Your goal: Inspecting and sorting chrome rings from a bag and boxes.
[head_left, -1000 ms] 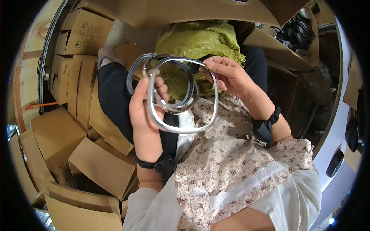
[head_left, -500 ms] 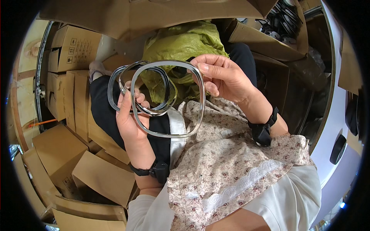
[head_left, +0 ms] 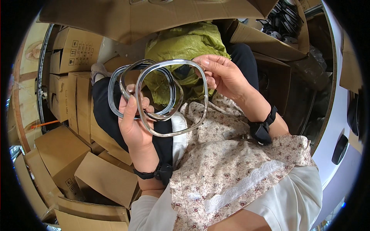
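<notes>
Several shiny, rounded-square trim rings are held up over my lap. My left hand point(head_left: 135, 125) is closed round the lower left sides of the stack, its thumb by the front ring. That silvery front ring point(head_left: 206, 98) stands slightly apart, tilted, nearest to me. My right hand point(head_left: 225, 77) pinches its upper right corner between thumb and fingers. Behind it are a thin chrome ring point(head_left: 122, 82) and a ring with dark bands point(head_left: 111, 92), overlapping each other. Exactly how many rings are stacked at the back I cannot tell.
A yellow-green woven sack point(head_left: 189, 40) sits beyond the rings. Along the left are stacked cardboard boxes point(head_left: 83, 50) and opened ones point(head_left: 106, 179). A box flap point(head_left: 154, 19) crosses the far side. At far right, a carton point(head_left: 266, 42) holds dark parts point(head_left: 287, 21).
The front ring has tilted, so its broad pale face now shows as a narrower, shinier band. Both hands keep their holds, and the left has turned slightly.
</notes>
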{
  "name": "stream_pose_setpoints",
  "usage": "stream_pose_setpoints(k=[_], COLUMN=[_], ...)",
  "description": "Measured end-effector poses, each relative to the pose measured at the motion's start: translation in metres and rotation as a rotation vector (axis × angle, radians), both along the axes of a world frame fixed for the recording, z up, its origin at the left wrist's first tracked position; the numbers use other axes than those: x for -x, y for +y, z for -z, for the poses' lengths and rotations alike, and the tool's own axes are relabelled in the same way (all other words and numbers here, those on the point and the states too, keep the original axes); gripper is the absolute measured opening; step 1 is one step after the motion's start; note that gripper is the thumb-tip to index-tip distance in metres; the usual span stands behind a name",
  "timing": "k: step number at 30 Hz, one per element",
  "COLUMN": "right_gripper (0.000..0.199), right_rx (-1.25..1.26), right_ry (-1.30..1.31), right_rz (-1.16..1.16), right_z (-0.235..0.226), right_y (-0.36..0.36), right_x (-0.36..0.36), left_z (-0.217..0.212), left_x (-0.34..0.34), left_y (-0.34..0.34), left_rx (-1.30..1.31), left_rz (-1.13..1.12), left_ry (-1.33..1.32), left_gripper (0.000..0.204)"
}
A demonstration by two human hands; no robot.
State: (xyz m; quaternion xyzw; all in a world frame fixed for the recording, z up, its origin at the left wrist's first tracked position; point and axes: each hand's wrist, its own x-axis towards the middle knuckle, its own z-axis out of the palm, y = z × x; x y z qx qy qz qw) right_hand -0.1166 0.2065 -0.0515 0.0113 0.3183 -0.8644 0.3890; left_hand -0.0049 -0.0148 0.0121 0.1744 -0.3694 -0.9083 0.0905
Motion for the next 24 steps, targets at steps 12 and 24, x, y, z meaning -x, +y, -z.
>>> stream_pose_setpoints(k=[12, 24], right_gripper=[0.022, 0.029], right_rx=[-0.129, -0.165], right_ry=[0.039, 0.093], right_rz=[0.023, -0.036], right_z=[0.007, 0.0], right_y=[-0.01, -0.006], right_x=[-0.002, -0.003], left_z=[0.003, 0.004], left_x=[-0.001, 0.001], left_y=[0.002, 0.008], left_rx=[0.042, 0.053], left_rz=[-0.008, -0.002], left_ry=[-0.008, -0.022], left_gripper=[0.027, 0.025])
